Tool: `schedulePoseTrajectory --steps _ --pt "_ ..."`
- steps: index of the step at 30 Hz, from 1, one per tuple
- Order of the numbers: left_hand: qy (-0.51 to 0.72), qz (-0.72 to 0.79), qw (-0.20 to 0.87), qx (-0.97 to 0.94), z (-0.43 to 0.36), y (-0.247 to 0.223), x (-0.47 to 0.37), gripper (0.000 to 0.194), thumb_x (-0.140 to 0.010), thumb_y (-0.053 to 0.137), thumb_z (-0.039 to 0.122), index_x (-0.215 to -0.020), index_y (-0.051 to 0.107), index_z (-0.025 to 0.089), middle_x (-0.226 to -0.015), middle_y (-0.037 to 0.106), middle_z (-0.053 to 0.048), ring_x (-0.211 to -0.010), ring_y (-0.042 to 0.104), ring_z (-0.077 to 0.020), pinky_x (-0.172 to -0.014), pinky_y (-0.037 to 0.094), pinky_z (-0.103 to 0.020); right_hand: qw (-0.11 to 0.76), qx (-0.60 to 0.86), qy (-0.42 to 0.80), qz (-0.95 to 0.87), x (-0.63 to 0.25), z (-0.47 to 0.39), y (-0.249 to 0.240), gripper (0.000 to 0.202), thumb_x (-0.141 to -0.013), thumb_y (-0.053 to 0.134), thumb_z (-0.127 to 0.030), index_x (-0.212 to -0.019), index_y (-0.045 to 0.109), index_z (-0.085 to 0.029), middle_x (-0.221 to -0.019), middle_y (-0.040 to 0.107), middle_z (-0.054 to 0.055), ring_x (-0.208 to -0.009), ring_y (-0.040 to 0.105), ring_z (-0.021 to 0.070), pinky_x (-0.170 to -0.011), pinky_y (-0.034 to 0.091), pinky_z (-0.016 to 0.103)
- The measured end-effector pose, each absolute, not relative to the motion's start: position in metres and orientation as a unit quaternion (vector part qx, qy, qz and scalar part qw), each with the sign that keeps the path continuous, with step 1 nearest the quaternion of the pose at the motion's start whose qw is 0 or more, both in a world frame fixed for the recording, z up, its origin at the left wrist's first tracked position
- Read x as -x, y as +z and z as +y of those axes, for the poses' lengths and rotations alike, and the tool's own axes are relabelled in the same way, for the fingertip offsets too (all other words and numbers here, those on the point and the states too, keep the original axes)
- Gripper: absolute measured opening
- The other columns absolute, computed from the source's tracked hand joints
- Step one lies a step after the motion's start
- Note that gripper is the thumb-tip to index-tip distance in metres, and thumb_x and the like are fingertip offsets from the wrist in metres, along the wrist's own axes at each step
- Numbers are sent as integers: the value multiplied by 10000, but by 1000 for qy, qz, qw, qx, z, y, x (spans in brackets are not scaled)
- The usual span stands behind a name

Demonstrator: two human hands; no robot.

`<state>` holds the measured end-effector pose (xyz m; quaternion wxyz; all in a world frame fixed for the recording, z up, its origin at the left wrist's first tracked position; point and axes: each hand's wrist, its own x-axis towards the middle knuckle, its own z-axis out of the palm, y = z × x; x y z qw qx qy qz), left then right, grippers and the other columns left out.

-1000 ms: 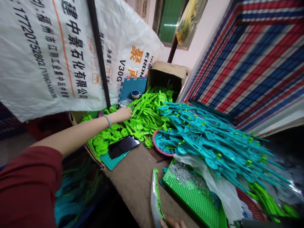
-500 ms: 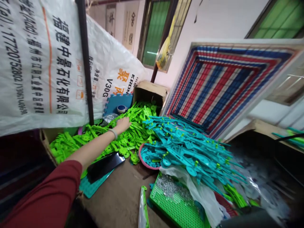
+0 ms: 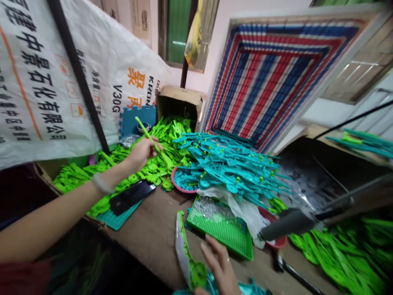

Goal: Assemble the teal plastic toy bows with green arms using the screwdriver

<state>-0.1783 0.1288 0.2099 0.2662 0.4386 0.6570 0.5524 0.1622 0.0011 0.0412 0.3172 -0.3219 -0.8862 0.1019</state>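
My left hand [image 3: 141,154] is closed around a long, thin green plastic piece [image 3: 162,155], held tilted above a heap of similar green pieces [image 3: 172,130]. My right hand [image 3: 223,268] is low at the front, fingers apart, close to the round end of another green plastic piece with a clear or whitish strip [image 3: 181,250] along it. Some teal plastic [image 3: 251,288] lies beneath that hand; whether the fingertips touch anything is hard to tell. A black phone [image 3: 132,197] lies by my left forearm on a teal mat [image 3: 121,217].
Teal plastic pieces [image 3: 227,164] are piled at the centre, beside a pink-rimmed bowl [image 3: 184,190]. A green perforated tray [image 3: 227,235] holds small silvery bits. At right are a grey tool-like arm [image 3: 288,224], a red bowl [image 3: 280,241] and more green pieces [image 3: 334,254].
My left hand has lifted back from the green heap with a long green piece in it. My right hand has come into view at the front. The camera view has shifted.
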Motion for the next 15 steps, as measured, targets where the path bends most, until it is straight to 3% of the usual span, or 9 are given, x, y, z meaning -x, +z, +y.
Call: schedulePoseTrajectory --steps 2,5,7,12,15 --pt "554 605 366 -439 72 185 132 114 -826 447 263 -900 511 205 -712 529 18 -618 517 -128 -611 502 -267 335 271 123 -894 -154 2 69 701 -940 621 -416 -1531 365 -140 -1553 406 249 -1389 516 343 -1069 540 443" --pt "556 567 473 -381 -2 145 81 143 -731 505 314 -841 488 225 -603 401 58 -520 370 -113 -498 399 -233 322 155 133 -924 -141 0 92 324 -972 578 -267 -1284 575 -182 -1344 603 164 -1167 651 218 -957 586 307" --pt "579 554 511 -310 -27 125 62 153 -699 546 282 -835 503 228 -583 375 72 -513 318 -103 -472 325 -209 336 145 125 -922 -137 -6 91 224 -964 597 -258 -1177 594 -190 -1241 643 138 -1079 664 198 -895 599 301" --pt "553 544 558 -296 -22 98 36 127 -705 530 219 -831 512 215 -639 441 58 -554 389 -96 -507 330 -208 263 164 127 -942 -146 -15 75 251 -987 573 -294 -1213 544 -190 -1316 606 175 -1159 627 228 -916 590 361" --pt "514 546 563 -346 -14 91 31 265 -787 545 288 -1040 547 209 -789 548 24 -631 487 -118 -553 387 -234 262 181 142 -937 -165 -4 77 247 -977 590 -249 -1213 556 -187 -1297 626 160 -1150 621 229 -928 569 389"
